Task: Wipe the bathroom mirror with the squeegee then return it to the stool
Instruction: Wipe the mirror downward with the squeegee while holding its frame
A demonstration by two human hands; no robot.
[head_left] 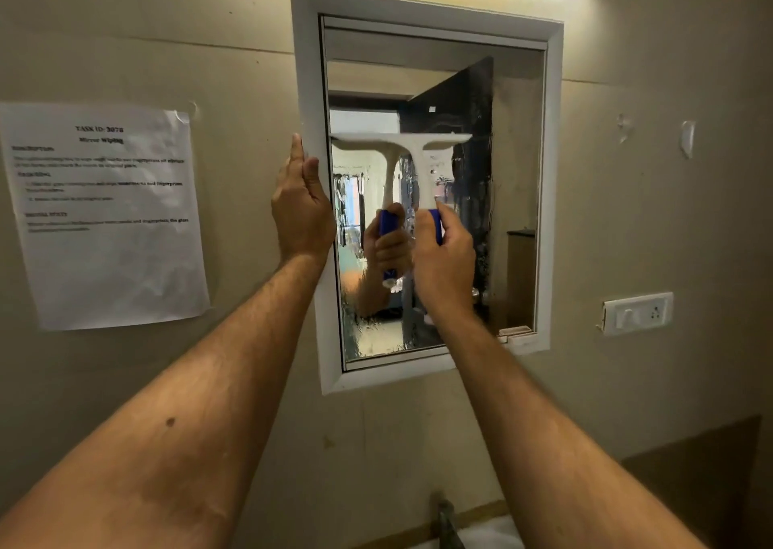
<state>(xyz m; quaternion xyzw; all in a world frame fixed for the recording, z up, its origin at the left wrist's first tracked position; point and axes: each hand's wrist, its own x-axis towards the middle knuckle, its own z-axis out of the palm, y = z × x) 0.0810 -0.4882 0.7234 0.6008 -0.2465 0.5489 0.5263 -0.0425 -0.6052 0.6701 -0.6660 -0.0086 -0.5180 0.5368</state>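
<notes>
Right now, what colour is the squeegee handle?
Blue on the squeegee handle, below a white neck; head view.

squeegee [418, 159] handle: mostly hidden by right hand [443, 255]; notice [108, 214] text: blurred; tap [447, 523]: cropped

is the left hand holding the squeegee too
No, the left hand rests on the mirror frame; only the right hand grips the squeegee.
</notes>
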